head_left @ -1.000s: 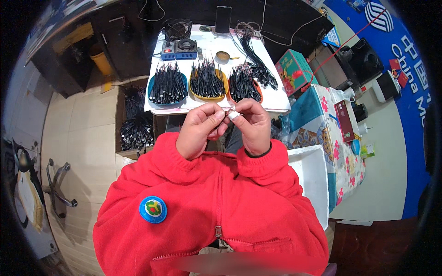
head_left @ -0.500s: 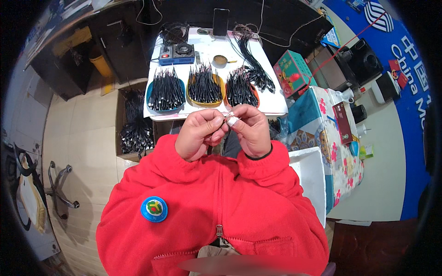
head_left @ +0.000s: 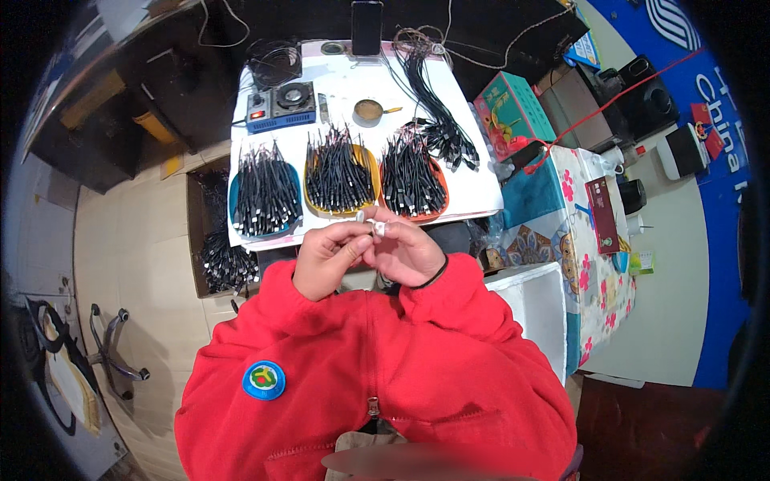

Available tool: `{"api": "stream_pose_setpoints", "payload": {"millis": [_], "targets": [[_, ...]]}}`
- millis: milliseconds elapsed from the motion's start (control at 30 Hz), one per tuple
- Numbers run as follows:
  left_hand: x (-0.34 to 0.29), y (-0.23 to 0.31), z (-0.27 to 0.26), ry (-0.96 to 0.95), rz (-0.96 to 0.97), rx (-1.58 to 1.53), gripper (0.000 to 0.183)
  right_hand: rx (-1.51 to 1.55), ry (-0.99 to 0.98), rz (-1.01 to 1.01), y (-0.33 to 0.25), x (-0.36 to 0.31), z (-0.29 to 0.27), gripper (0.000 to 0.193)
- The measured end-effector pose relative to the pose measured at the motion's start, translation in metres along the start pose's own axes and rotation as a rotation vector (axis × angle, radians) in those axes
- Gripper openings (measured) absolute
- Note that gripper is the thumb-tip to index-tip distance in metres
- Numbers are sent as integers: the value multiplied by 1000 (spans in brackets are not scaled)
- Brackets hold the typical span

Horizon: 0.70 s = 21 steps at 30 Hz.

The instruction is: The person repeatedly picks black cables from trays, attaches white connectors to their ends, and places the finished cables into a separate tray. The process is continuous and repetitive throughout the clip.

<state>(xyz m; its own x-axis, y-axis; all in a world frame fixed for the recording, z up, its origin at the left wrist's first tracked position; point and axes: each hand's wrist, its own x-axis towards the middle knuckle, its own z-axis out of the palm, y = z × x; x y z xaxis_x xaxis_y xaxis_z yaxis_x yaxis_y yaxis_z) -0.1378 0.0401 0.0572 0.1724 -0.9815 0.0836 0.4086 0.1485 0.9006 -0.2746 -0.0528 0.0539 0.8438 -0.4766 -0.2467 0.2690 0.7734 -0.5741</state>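
My left hand and my right hand meet in front of my chest, just off the near edge of the white table. Thumb and fingers of each are pinched together at the fingertips. A small silvery piece shows between them, too small to name. White wrapping covers the tip of a right-hand digit. Just beyond, black cables with metal plug ends fill a yellow basket. More cables fill the blue basket to its left and the orange basket to its right.
Behind the baskets are a blue heating device, a round tin, a cable bundle and an upright phone. A cardboard box of cables stands left of the table; a white foam box is at my right.
The view has shifted, so the table appears lower and further left. My hands have stayed together; the right hand has turned and its fingers are rearranged around the small piece.
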Motion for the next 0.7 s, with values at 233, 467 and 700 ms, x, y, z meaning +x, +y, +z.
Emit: {"api": "stream_pose_setpoints", "payload": {"millis": [233,467,700], "targets": [[42,-16,-17,120,-140,-151,13,-1669,750,-631,-72,40,-73,15],[55,-28,-15,142,-162,-167,13,-1906,853,-576,-66,58,-85,16],[59,-30,-9,209,-125,-170,15,-1662,865,-647,-72,51,-76,11]]}}
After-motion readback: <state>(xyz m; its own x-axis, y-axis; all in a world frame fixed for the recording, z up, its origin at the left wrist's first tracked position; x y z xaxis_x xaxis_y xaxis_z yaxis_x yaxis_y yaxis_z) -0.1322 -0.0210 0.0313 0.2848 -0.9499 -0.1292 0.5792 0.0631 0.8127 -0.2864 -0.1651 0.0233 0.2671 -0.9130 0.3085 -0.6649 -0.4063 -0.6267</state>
